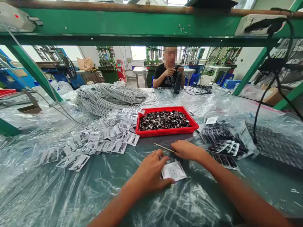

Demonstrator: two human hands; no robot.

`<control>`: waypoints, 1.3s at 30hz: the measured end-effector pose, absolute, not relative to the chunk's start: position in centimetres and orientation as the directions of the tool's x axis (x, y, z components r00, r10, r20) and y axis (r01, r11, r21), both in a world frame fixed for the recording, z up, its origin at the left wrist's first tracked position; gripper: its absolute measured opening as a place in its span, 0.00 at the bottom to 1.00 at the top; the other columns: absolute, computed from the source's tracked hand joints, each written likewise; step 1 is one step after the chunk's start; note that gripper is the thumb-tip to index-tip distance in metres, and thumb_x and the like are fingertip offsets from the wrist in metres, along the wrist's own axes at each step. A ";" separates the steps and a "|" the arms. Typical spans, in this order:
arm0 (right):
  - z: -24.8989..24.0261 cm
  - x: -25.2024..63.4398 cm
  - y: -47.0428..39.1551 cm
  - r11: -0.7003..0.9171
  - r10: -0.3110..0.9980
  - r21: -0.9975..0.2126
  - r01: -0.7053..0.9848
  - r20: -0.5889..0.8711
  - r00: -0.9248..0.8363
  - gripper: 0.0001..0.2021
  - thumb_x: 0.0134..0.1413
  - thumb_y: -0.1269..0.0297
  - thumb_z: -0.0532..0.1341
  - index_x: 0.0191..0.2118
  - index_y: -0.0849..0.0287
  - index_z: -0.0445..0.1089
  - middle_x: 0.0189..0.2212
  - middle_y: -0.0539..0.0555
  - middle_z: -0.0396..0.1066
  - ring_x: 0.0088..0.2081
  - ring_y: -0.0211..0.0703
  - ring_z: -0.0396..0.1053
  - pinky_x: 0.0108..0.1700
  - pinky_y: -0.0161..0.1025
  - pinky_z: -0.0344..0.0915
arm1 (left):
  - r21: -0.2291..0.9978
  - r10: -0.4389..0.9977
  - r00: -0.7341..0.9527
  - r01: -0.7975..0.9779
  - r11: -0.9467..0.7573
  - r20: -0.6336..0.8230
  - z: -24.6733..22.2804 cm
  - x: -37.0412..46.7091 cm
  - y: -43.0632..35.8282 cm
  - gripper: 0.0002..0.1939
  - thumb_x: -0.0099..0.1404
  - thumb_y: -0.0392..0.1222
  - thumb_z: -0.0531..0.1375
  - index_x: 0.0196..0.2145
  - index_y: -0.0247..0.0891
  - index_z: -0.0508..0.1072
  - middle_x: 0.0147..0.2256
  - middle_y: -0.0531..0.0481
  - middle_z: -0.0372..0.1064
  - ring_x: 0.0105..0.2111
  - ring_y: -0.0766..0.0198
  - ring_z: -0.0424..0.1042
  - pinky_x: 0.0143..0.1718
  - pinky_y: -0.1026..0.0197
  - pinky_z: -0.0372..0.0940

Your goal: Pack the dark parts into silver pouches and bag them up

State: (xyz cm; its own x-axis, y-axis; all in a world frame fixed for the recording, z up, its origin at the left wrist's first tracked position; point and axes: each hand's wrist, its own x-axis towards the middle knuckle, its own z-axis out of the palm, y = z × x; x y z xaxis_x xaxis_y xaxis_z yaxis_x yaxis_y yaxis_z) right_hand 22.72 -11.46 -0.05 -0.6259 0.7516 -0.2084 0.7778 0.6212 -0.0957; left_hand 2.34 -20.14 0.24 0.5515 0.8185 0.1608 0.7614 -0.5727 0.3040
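The pale silver packets [174, 171] lay flat on the plastic-covered table [106, 189] between my hands. My left hand [151, 170] was spread, thumb over their near edge; my right hand [187, 149], fingers curled, pinched a thin stick [164, 147] just beyond. Farther out sat a red tray [165, 133] of small dark pieces [163, 120].

Green machines [105, 58] stand at the back of a factory workshop, where a worker [163, 75] sits at a plastic-covered bench [101, 189]. Coiled cable [106, 97], a red tray [165, 132] of small parts [164, 119] and heaped packets [101, 135] crowd its top
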 end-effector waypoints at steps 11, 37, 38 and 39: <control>0.5 18.5 -11.9 0.034 0.893 -0.893 -0.449 0.229 -0.388 0.25 0.53 0.54 0.58 0.16 0.55 0.43 0.14 0.41 0.39 0.16 0.31 0.37 0.20 0.36 0.38 | 0.600 0.944 0.269 0.730 -0.328 0.190 -5.2 2.6 -16.2 0.30 0.49 0.43 0.71 0.49 0.38 0.69 0.45 0.44 0.68 0.47 0.50 0.70 0.49 0.48 0.67; -2.6 13.9 -10.4 0.017 0.958 -0.854 -0.520 0.163 -0.236 0.28 0.53 0.53 0.60 0.11 0.57 0.49 0.11 0.42 0.41 0.14 0.28 0.37 0.18 0.34 0.37 | 0.481 0.986 0.120 0.862 -0.159 0.113 -4.8 3.4 -16.8 0.28 0.52 0.54 0.70 0.44 0.33 0.72 0.44 0.40 0.70 0.48 0.46 0.68 0.49 0.49 0.60; -3.0 13.5 -10.6 0.019 0.961 -0.846 -0.532 0.163 -0.224 0.27 0.52 0.53 0.60 0.11 0.57 0.49 0.10 0.42 0.41 0.14 0.28 0.37 0.18 0.34 0.37 | 0.480 0.986 0.120 0.863 -0.161 0.115 -4.7 3.4 -16.8 0.28 0.52 0.55 0.70 0.44 0.33 0.72 0.44 0.40 0.71 0.48 0.46 0.68 0.48 0.49 0.60; -3.3 13.2 -10.7 0.018 0.962 -0.840 -0.543 0.161 -0.219 0.27 0.51 0.53 0.61 0.11 0.57 0.49 0.10 0.42 0.42 0.14 0.28 0.37 0.18 0.34 0.37 | 0.475 0.985 0.121 0.865 -0.164 0.119 -4.7 3.4 -16.8 0.27 0.52 0.55 0.69 0.43 0.33 0.72 0.44 0.40 0.71 0.47 0.46 0.68 0.48 0.49 0.61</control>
